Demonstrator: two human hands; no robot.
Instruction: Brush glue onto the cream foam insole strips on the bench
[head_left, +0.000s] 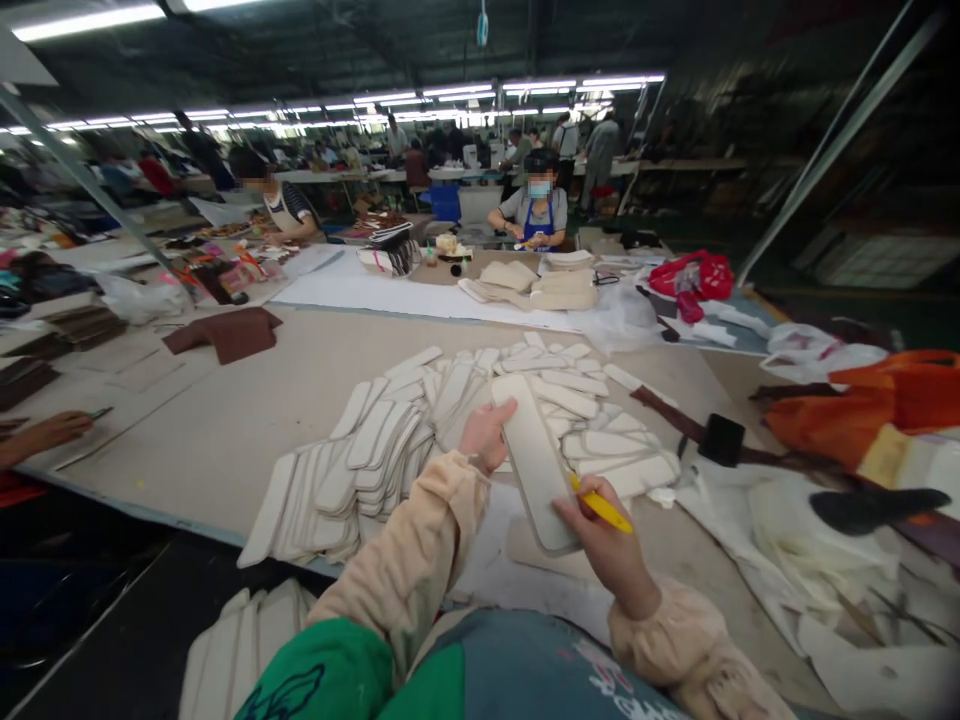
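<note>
A long cream panel with rounded corners (534, 465) is held up over the table, tilted toward me. My left hand (487, 435) grips its upper left edge, with the thumb on the face. Lower down, my right hand (609, 545) pinches the panel's right edge and also holds a slim yellow-handled tool (602, 505); the tool's working end is hidden behind the panel. Beyond and to the left of my hands lie overlapping stacks of similar cream panels (375, 435). More such pieces (622, 445) are heaped on the right.
Further panels (244, 640) sit low at the left. Brown material (221, 335) lies on the table (187, 430). To the right are a black-headed hammer (720, 440), an orange bag (862, 410) and plastic sheeting. A co-worker's hand (71, 428) is at the left edge; another person (536, 205) works opposite.
</note>
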